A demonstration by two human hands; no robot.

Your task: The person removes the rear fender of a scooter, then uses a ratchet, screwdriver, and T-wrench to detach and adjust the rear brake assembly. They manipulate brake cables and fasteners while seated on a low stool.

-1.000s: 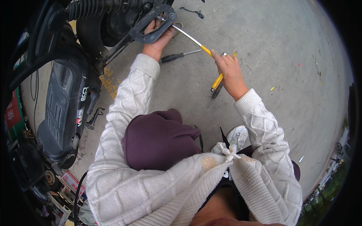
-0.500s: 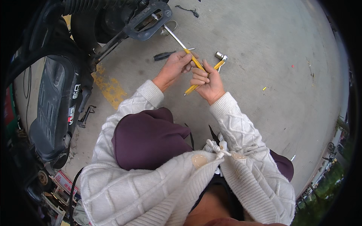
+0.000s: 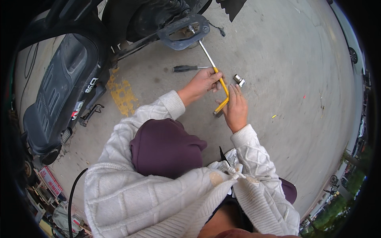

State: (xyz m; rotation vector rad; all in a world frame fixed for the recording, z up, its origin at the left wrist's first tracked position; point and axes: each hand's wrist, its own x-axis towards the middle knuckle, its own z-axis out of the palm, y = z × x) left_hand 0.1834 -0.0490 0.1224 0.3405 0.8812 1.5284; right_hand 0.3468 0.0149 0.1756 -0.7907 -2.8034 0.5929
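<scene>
My left hand (image 3: pixel 204 83) is closed, pinching the yellow handle of a long metal-shafted tool (image 3: pixel 207 54). Its shaft runs up to the opening of a dark oval frame (image 3: pixel 183 33) on a scooter; a shiny metal end shows inside. My right hand (image 3: pixel 237 109), fingers nearly straight and together, lies over a second yellow-handled tool, which looks like a socket wrench (image 3: pixel 221 106). Its handle crosses under the hand, and a chrome head with a socket (image 3: pixel 237 78) shows beyond the fingertips. The two handles meet beside the right fingers.
A dark-handled screwdriver (image 3: pixel 185 68) lies on the concrete floor, left of the long shaft. The black scooter (image 3: pixel 65 91) fills the left side. A dark strip (image 3: pixel 216 28) lies beyond its frame. A small yellow piece (image 3: pixel 274 116) rests to the right.
The view has shifted, showing more of the scooter. My right fingers have uncurled from a grip and now lie stretched along the handles. My left hand keeps its hold on the long-shafted tool.
</scene>
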